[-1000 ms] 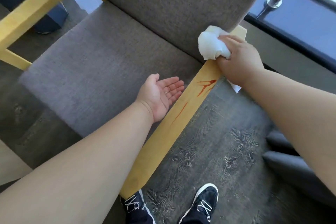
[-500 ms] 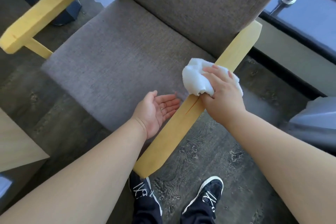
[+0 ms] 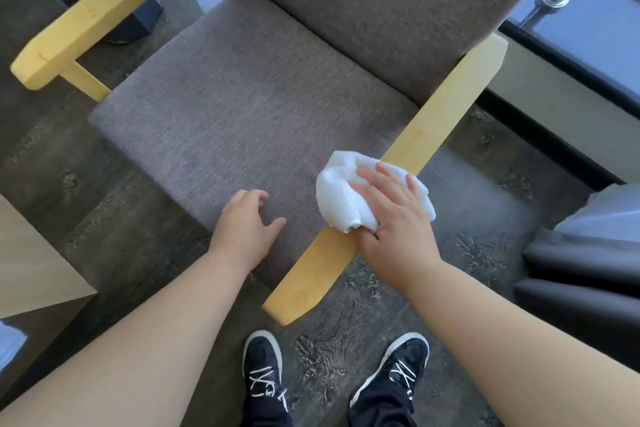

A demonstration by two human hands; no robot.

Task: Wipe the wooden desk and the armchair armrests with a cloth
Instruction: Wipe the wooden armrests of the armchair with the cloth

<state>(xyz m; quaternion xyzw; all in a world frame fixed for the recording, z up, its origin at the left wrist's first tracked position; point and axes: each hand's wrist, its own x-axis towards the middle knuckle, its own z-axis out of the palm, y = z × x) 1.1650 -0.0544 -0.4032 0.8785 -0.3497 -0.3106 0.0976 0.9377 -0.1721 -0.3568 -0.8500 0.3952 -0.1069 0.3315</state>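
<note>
my flat right hand [image 3: 391, 218] presses the white cloth [image 3: 341, 198] onto the yellow wooden armrest [image 3: 446, 114] to rub it; my left hand [image 3: 242, 225] is loose, empty.

Right hand [image 3: 398, 229] presses white cloth [image 3: 341, 194] onto armrest [image 3: 450, 107]; left hand [image 3: 246, 229] over seat [image 3: 242, 107].

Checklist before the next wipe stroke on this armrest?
1. Cloth on right armrest, under right hand: ok.
2. Its fingers flat, pressing cloth: ok.
3. Left hand clear of that armrest, over seat: ok.
4. Armrest's front end uncovered, in stroke path: ok.
5. Wood under cloth clean: cannot tell.
6. Left armrest wiped: cannot tell.
</note>
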